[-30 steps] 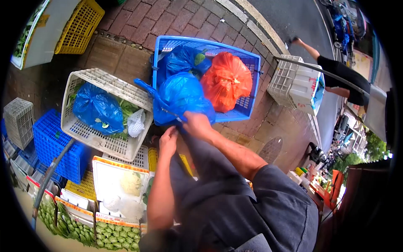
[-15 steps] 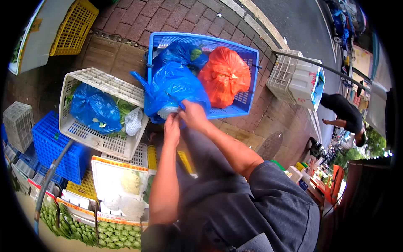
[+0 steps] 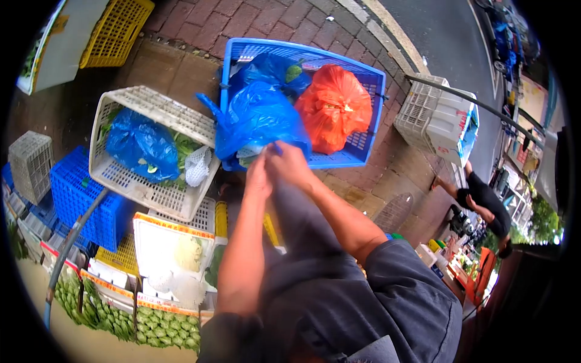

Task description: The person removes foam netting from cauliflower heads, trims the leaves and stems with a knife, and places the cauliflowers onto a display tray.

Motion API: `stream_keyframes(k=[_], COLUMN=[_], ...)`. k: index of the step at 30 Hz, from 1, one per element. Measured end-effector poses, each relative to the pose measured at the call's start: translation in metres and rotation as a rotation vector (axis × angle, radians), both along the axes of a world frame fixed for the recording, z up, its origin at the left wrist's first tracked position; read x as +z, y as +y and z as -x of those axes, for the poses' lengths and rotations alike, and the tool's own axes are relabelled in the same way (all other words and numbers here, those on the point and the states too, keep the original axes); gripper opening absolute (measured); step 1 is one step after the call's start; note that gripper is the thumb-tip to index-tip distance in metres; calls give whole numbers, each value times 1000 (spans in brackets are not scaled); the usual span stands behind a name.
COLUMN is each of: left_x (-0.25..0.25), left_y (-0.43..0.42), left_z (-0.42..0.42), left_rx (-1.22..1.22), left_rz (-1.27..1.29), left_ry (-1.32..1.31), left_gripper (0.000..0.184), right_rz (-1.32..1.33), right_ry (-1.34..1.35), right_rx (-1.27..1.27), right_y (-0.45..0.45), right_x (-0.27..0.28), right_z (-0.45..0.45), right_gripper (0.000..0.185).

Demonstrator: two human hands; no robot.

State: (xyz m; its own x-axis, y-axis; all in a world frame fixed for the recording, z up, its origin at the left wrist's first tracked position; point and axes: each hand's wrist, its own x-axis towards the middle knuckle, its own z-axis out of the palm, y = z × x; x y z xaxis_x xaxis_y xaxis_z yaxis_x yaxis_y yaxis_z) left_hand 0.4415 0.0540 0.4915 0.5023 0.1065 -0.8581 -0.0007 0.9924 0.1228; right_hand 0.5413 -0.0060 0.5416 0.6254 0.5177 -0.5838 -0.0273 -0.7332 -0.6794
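A full blue plastic bag (image 3: 260, 115) lies at the near side of a blue plastic crate (image 3: 376, 91). My right hand (image 3: 289, 164) is closed on the edge of this bag. Close against it, my left hand (image 3: 258, 179) is also closed at the bag's edge, its fingertips partly hidden. Something pale, perhaps foam netting (image 3: 249, 152), shows at the bag's opening beside my left hand. Behind, in the same crate, are another blue bag (image 3: 257, 68) with a green leafy piece on it and a knotted orange-red bag (image 3: 334, 109).
Left of the crate, a white crate (image 3: 154, 97) holds a blue bag (image 3: 139, 145), greens and foam netting (image 3: 198, 166). Stacked blue crates (image 3: 85, 199) and a foam box (image 3: 172, 248) stand lower left. White crates (image 3: 423, 115) and a person in black (image 3: 487, 202) are at right.
My hands have come closer together at the bag's edge, and the pale patch beside them looks different. The whole view has shifted slightly. The person at right has moved beside the white crates.
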Motion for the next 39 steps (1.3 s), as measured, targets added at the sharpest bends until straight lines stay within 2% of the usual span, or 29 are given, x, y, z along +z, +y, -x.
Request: stream_keyframes(k=[2,4,5,7,9,12,15,18,20,22,25,28,29,31,34,37,39], left_x=[-19,-14,-7,-17,-20,-3,19,39,45,46,48,51,53,61,85,73,57], left_y=[2,9,15,15,15,28,32,30,25,20,26,33,35,40,56,48,38], left_z=[10,8,6,14,19,13,10,12,16,19,30,49,56,73,101,126,130], left_rx=[-13,62,71,59,57,62,47,1,-119,-51,-55,-86,-116,-174,-405,-453,-663], left_rz=[8,-28,-53,-97,-83,-35,-25,18,-130,-64,-130,-195,-243,-338,-565,-768,-1016], left_ry=[-29,-20,28,29,-4,-59,-73,-118,-131,-94,-71,-48,-40,-26,-26,68,166], left_gripper=[32,29,27,25,23,20,20,20,21,21,22,22,24,29,28,37,48], right_rz=[-227,-112,-116,26,-37,-48,-172,-55,-65,-50,-240,-282,-307,-291,-219,-142,-132], right_ry=[154,151,106,172,69,144,-55,-65,-200,-220,-327,-304,-293,-258,-225,-122,-91], right_rx=[-199,-355,-352,-222,-136,-145,43,182,262,300,342,311,316,312,288,232,244], right_y=[-16,-27,-34,-33,-44,-47,-41,-35,-37,-32,-21,-14,-12,-11,-14,-15,-8], right_x=[-13,-5,-9,3,-23,-25,-7,21,23,26,17,27,36,52,62,62,66], right_z=[9,10,7,-1,15,19,20,13,12,6,7,25,32,50,68,72,77], right_gripper=[24,28,30,39,45,57,63,69,76,68,43,32,36,31,24,17,15])
